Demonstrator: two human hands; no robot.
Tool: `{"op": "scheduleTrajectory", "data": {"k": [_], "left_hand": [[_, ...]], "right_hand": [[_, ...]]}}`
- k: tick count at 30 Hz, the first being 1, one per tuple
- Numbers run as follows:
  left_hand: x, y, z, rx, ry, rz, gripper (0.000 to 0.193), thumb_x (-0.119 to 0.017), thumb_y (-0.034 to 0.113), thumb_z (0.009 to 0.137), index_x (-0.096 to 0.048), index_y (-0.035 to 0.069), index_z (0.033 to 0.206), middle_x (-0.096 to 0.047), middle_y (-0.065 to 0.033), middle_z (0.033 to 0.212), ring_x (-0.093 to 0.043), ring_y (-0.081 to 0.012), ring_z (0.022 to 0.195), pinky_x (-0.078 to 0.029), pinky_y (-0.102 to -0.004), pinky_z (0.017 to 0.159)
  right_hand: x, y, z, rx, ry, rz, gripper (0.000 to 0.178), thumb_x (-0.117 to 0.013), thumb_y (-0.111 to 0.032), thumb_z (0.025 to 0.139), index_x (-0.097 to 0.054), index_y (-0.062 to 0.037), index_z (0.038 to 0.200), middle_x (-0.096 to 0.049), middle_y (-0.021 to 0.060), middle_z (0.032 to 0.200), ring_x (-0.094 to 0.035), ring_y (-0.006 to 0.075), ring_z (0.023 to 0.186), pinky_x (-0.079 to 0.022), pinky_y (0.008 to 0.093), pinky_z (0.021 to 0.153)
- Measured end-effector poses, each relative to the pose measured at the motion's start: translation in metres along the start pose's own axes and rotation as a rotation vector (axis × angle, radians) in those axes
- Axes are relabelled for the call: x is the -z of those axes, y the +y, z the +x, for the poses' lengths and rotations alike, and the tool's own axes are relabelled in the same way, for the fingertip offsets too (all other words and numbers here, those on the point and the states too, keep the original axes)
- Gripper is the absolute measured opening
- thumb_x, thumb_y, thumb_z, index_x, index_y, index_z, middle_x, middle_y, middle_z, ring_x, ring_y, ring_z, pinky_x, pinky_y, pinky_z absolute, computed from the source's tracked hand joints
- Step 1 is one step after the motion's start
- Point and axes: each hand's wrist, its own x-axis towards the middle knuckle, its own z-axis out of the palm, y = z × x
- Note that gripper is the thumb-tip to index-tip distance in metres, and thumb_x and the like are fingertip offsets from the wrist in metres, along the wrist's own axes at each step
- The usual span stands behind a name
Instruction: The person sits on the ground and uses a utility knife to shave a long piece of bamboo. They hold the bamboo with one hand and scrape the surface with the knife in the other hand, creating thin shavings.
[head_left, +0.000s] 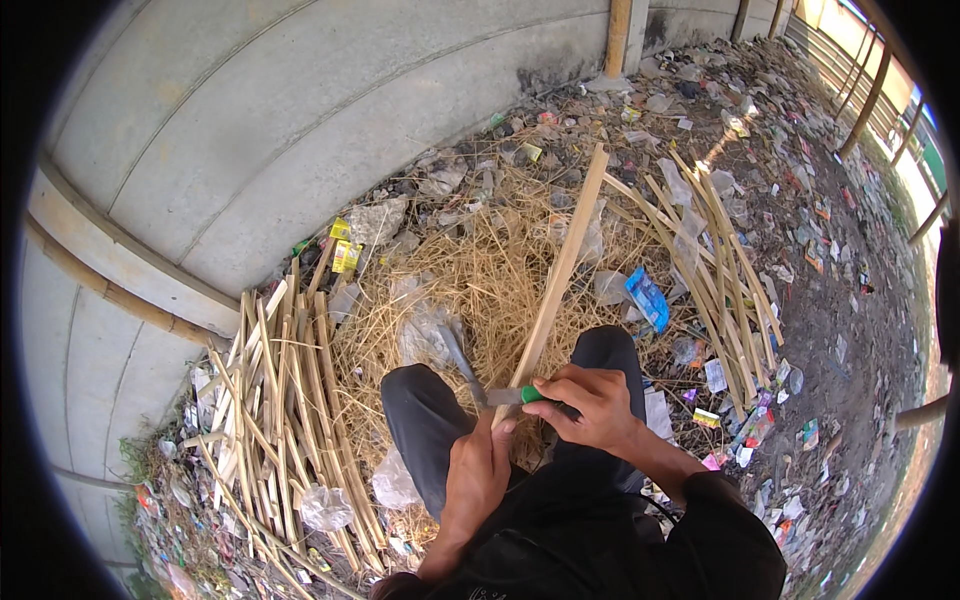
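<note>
A long pale bamboo strip (562, 272) points up and away from me between my knees. My left hand (477, 468) is closed around its near end. In my right hand (595, 408) is a knife (504, 396) with a green handle, fingers wrapped round it. Its blade points left and lies across the strip just above my left hand. Beyond the blade tip, a narrow grey piece (457, 352) slants up to the left; I cannot tell what it is. Dry straw (480, 240) covers the ground under the strip.
Piles of split strips lie at left (290, 420) and at right (725, 290). A concrete panel wall (300, 130) with a bamboo post (619, 40) stands behind. Plastic litter, including a blue packet (648, 299), is scattered over the dark ground.
</note>
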Motion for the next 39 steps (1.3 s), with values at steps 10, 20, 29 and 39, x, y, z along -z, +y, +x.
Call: {"op": "scheduleTrajectory", "data": {"k": [10,20,29,39], "left_hand": [[-0.002,-0.015,-0.009,-0.003,-0.019,0.026,0.023,-0.056,0.02,0.115,-0.063,-0.003,0.113,-0.064,-0.0275,0.071,-0.068,-0.0516,0.072,-0.048,-0.0575,0.063],[0.003,-0.021,-0.032,0.074,-0.114,0.082,0.035,-0.049,0.027,0.118,-0.062,-0.001,0.103,-0.063,-0.0216,0.071,-0.066,-0.0454,0.068,-0.049,-0.0503,0.066],[0.003,-0.003,-0.013,0.004,-0.075,-0.03,0.029,-0.055,0.024,0.116,-0.058,-0.005,0.118,-0.065,-0.0301,0.075,-0.068,-0.0546,0.076,-0.048,-0.0585,0.065],[-0.003,-0.005,-0.01,-0.064,-0.009,0.07,0.024,-0.058,0.019,0.114,-0.06,-0.002,0.123,-0.067,-0.0281,0.076,-0.068,-0.0522,0.073,-0.049,-0.0568,0.063]], "right_hand": [[0.006,0.018,0.001,-0.05,0.184,-0.067,0.023,-0.09,-0.023,0.09,-0.077,-0.0081,0.102,-0.074,0.0062,0.083,-0.072,0.0232,0.064,-0.054,0.0341,0.054],[0.043,0.057,0.005,-0.226,0.31,-0.017,0.023,-0.089,-0.016,0.092,-0.073,-0.0019,0.102,-0.08,0.0133,0.09,-0.078,0.0213,0.073,-0.057,0.0298,0.061],[0.005,-0.003,-0.017,-0.02,0.035,0.093,0.028,-0.092,-0.026,0.088,-0.076,-0.0085,0.103,-0.071,0.0033,0.078,-0.067,0.0196,0.057,-0.05,0.0335,0.049],[0.0,-0.018,-0.018,-0.045,-0.026,0.083,0.029,-0.094,-0.02,0.086,-0.076,-0.005,0.102,-0.074,0.007,0.081,-0.073,0.0223,0.062,-0.054,0.0317,0.053]]}}
